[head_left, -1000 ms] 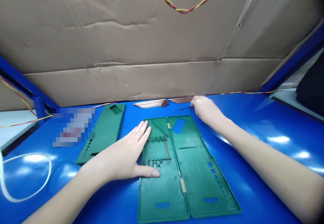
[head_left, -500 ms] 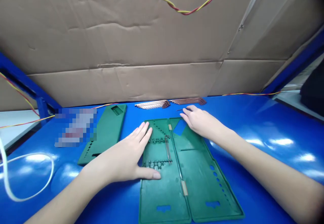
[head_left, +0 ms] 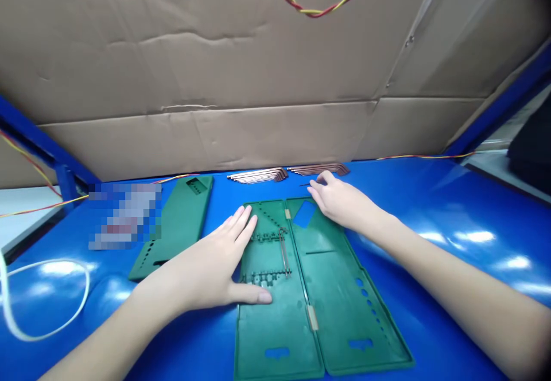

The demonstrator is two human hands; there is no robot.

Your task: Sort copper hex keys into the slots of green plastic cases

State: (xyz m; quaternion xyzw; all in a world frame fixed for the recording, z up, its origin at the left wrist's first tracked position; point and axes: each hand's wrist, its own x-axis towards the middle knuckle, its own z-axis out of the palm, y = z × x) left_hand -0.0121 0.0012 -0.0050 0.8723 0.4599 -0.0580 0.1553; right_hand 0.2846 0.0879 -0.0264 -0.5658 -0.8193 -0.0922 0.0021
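An unfolded green plastic hex key case (head_left: 279, 323) lies on the blue table, its two halves joined by hinges. My left hand (head_left: 206, 266) rests open across the left half, fingers spread and thumb on the inner face. Small hex keys (head_left: 284, 255) sit in the clips of that half, close to the hinge. Above the top of the right half, my right hand (head_left: 342, 200) is closed in a pinch on a thin dark hex key (head_left: 304, 185), whose end points left. Behind lie two rows of copper-coloured hex keys, a left row (head_left: 258, 175) and a right row (head_left: 318, 170).
A closed green case (head_left: 183, 220) lies to the left, beside a blurred-out packet (head_left: 129, 214). A white cable (head_left: 47, 263) loops at the left edge. Cardboard (head_left: 241, 140) stands along the back, with a twisted red-yellow wire (head_left: 314, 14) hanging in front.
The view has shifted slightly. My right hand stays pinched on the thin hex key near the rows, and my left hand keeps its place on the case.
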